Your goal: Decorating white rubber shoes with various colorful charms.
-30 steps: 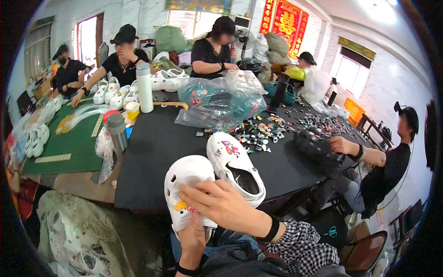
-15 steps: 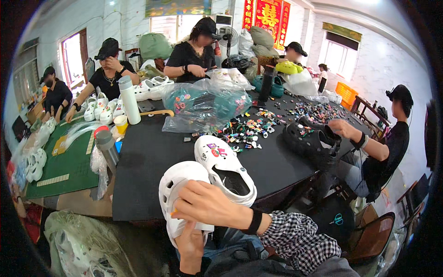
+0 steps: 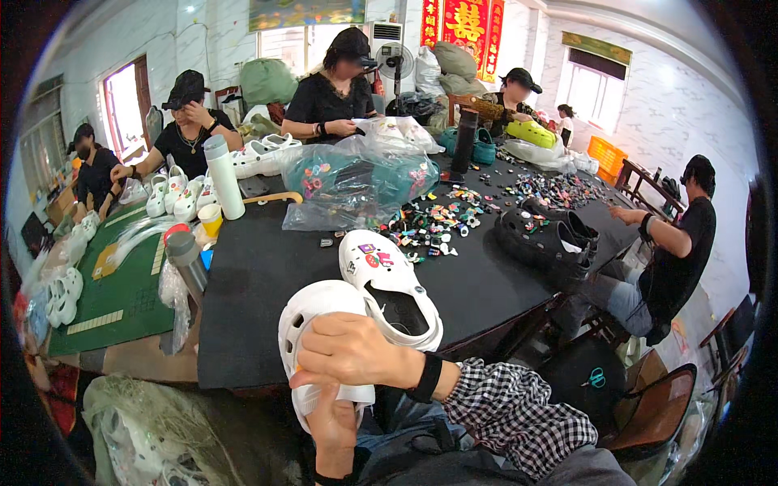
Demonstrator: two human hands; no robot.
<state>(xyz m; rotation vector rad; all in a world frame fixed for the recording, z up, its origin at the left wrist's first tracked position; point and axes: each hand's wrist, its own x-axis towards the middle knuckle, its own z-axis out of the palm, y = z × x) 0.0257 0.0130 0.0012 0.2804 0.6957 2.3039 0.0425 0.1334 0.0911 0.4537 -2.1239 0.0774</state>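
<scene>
A white clog with holes in its upper is tilted at the table's near edge. My left hand holds it from below, partly inside its opening. Over the clog's side, my right hand is closed, its fingers curled and pressed down. A bit of orange shows beside my fingers; what they pinch is hidden. Just beyond lies a second white clog, with several colourful charms on its toe, resting on the black table.
Loose charms are heaped mid-table, near a clear plastic bag and black clogs. A grey bottle, a white bottle and a yellow cup stand left. Co-workers sit around; scissors lie at lower right.
My right hand has curled tighter over the clog's side and shifted slightly up. The co-worker at right has drawn a hand back from the black clogs.
</scene>
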